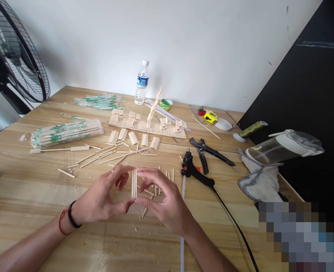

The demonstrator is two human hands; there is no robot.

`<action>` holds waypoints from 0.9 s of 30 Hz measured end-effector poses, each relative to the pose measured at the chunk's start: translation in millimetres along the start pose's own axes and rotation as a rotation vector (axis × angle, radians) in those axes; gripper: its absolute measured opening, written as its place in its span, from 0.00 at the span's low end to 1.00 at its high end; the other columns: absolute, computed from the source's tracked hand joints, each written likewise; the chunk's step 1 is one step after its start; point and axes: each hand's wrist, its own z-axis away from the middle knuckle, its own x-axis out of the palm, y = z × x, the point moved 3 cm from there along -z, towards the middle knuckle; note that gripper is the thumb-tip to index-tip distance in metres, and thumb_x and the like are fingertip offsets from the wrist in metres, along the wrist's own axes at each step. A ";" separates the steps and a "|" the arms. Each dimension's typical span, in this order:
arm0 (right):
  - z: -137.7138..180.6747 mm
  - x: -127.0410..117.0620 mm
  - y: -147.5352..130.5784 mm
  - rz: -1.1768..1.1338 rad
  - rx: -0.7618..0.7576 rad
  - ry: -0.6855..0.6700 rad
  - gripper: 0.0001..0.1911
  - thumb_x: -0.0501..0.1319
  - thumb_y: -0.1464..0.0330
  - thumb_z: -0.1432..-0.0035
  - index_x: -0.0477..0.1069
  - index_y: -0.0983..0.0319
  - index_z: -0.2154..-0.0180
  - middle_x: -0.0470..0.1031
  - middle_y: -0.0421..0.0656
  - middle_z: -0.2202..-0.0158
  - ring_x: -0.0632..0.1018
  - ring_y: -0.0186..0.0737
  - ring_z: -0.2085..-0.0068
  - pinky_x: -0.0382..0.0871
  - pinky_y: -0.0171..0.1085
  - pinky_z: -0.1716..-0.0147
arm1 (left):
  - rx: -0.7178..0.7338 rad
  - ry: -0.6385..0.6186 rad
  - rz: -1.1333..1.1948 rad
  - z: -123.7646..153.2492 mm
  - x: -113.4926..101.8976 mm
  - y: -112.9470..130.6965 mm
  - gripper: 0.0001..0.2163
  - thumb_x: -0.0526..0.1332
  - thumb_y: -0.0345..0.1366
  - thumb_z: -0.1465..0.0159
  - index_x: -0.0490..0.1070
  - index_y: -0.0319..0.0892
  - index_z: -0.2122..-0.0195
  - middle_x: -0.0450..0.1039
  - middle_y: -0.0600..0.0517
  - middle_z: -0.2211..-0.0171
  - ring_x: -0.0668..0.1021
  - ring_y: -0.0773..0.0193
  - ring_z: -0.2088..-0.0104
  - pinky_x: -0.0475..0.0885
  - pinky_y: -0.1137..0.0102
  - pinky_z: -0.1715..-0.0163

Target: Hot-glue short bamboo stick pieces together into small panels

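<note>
Between my two hands a few short wooden sticks (134,184) stand upright side by side. My left hand (106,194) pinches them from the left, thumb at the lower end and fingertips at the top. From the right, my right hand (162,196) grips the same sticks, also by both ends. Loose cut sticks (157,185) lie on the table behind my right hand. Just beyond, several small stick panels (132,138) form a row in front of a long model (146,126) built of sticks, with a tilted upright piece (154,107) on it.
A black glue gun (195,170) with its cord lies right of my hands, near black cutters (212,153). Wrapped chopstick bundles (67,133) are at the left. A water bottle (142,83), yellow tape measure (210,117), clear jug (286,145) and cloth (261,181) stand or lie farther out.
</note>
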 end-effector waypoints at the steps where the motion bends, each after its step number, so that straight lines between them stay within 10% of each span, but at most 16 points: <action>1: -0.1 0.1 -0.4 0.002 -0.002 -0.001 0.27 0.74 0.71 0.39 0.72 0.51 0.42 0.77 0.44 0.41 0.81 0.36 0.61 0.79 0.43 0.50 | -0.002 0.001 0.000 0.2 -0.1 0.2 0.28 0.67 0.35 0.35 0.60 0.49 0.36 0.69 0.56 0.64 0.73 0.65 0.66 0.71 0.70 0.64; 27: 2.7 1.8 -1.9 0.019 -0.044 -0.011 0.27 0.71 0.72 0.36 0.70 0.52 0.39 0.73 0.46 0.36 0.81 0.33 0.62 0.80 0.42 0.50 | 0.000 0.006 0.000 2.8 -0.4 -3.9 0.28 0.66 0.34 0.34 0.59 0.48 0.35 0.69 0.56 0.63 0.73 0.65 0.66 0.72 0.71 0.63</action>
